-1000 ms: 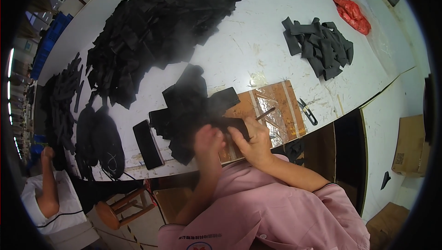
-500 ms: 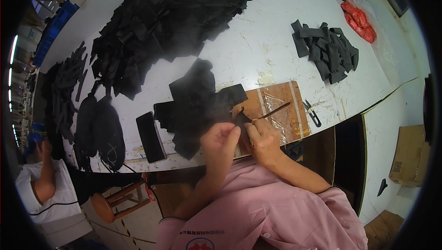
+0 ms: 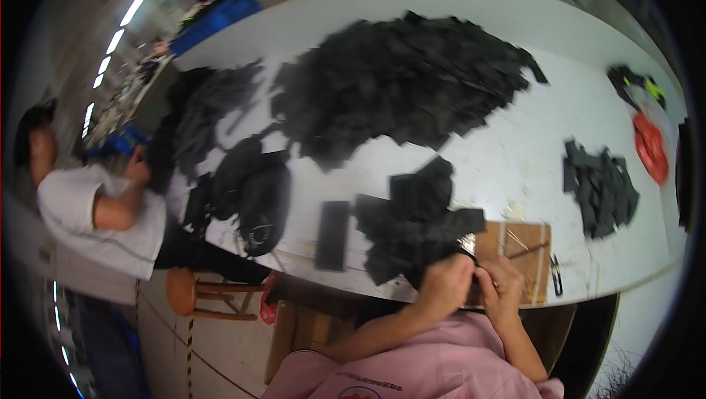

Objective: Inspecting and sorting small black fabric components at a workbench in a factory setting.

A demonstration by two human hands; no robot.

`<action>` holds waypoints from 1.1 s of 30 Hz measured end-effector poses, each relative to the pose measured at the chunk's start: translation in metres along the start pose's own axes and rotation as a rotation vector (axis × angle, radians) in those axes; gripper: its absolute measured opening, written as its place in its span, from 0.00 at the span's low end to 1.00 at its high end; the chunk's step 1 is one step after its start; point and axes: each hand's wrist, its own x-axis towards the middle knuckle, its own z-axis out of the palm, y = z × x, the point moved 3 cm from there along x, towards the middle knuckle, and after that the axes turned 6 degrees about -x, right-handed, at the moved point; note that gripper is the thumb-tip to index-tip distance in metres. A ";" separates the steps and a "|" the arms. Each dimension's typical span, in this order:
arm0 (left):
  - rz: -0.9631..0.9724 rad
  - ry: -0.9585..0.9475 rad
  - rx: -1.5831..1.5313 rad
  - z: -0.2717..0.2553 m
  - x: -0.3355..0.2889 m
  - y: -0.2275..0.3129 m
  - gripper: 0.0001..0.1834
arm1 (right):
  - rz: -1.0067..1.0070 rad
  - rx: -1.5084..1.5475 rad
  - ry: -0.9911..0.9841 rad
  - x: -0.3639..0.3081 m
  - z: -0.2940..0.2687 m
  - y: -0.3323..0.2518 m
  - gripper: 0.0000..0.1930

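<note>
My left hand [image 3: 446, 281] is closed at the table's front edge, pinching a small black fabric piece [image 3: 468, 253]. Right beside it, my right hand [image 3: 503, 286] is closed too, its fingertips at the same piece. A thin dark stick [image 3: 521, 251] shows just above the right hand; blur hides whether the fingers grip it. Under and behind the hands lies a brown board [image 3: 535, 259] with clear tape across it. Several black fabric pieces [image 3: 419, 204] are heaped just beyond my left hand. Small black thread snips [image 3: 556, 275] lie right of the board.
A large black fabric pile [image 3: 404, 83] covers the table's far middle; a smaller one [image 3: 599, 189] lies right. Left are a phone [image 3: 333, 236], a black bag-like item [image 3: 257, 197] and dark strips [image 3: 213, 108]. A co-worker [image 3: 103, 211] is at far left, near a wooden stool [image 3: 182, 292].
The view has swung left, so the table sits further right and more of the co-worker shows. My left hand has closed in beside the right, its fingers now on the fabric piece.
</note>
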 end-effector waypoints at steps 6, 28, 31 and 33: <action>0.031 0.214 -0.051 0.010 -0.007 -0.004 0.04 | 0.029 -0.093 0.052 -0.002 0.007 0.002 0.03; 0.021 0.212 -0.038 0.014 -0.008 -0.026 0.07 | -0.064 -0.296 0.081 -0.014 0.028 0.012 0.05; -0.201 0.250 -0.478 0.015 -0.008 -0.043 0.07 | -0.048 -0.354 0.047 -0.016 0.030 0.016 0.06; -0.612 0.035 -0.874 0.012 -0.007 -0.044 0.06 | -0.018 -0.362 0.035 -0.015 0.028 0.015 0.07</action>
